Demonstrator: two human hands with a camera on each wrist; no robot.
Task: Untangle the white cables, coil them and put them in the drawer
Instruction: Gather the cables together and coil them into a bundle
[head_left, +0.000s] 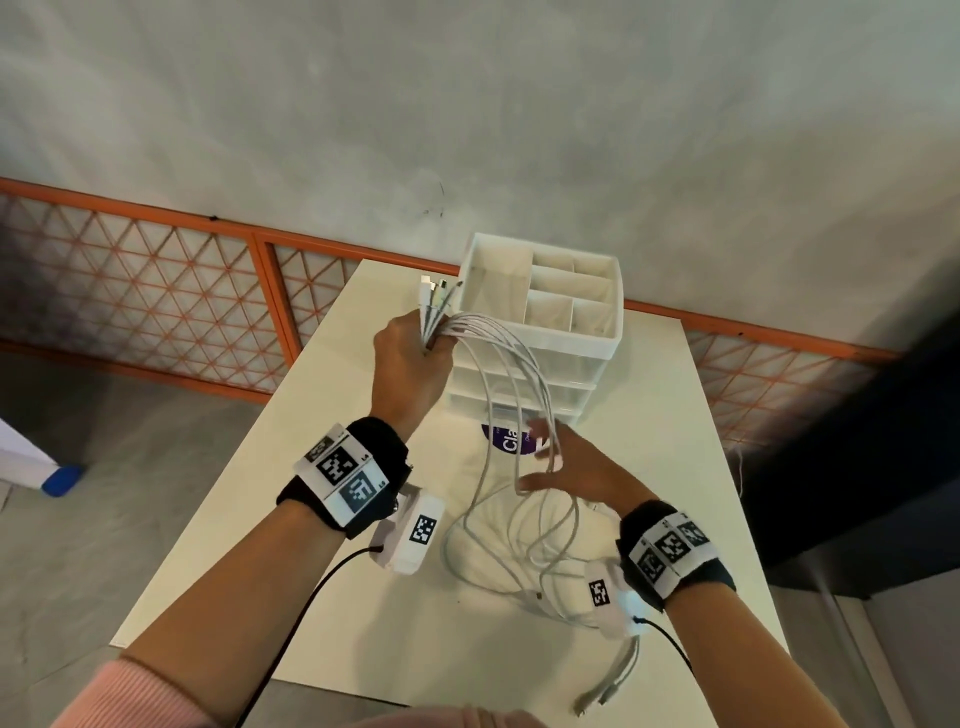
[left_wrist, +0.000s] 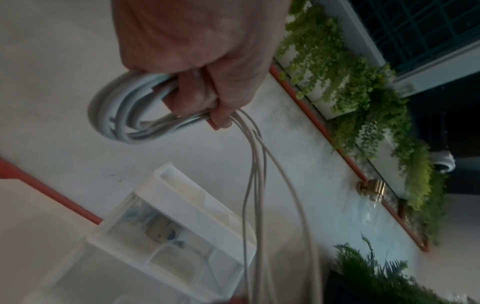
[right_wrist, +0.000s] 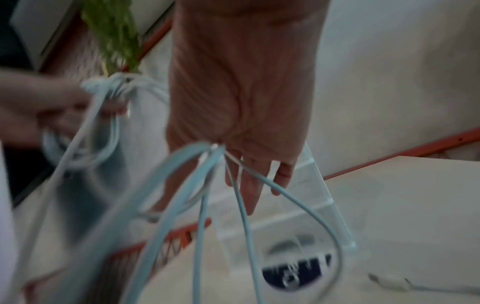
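At frame centre, the left hand (head_left: 410, 364) grips the white cables (head_left: 511, 374) bunched near their plugs. The right hand (head_left: 571, 465), fingers spread loosely, has strands running between them, loops trailing onto the surface (head_left: 291, 519) before the drawer unit (head_left: 550, 322).

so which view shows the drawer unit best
The head view: the whole drawer unit shows sharply, its divided top tray and stacked drawers behind the cables. The left wrist view shows it tilted and dim; the right wrist view shows only a blurred clear corner.

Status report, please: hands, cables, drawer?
Left hand grips white cables. Right hand open, fingers combing hanging strands. Cables uncoiled, trailing on table. Drawer unit shut.
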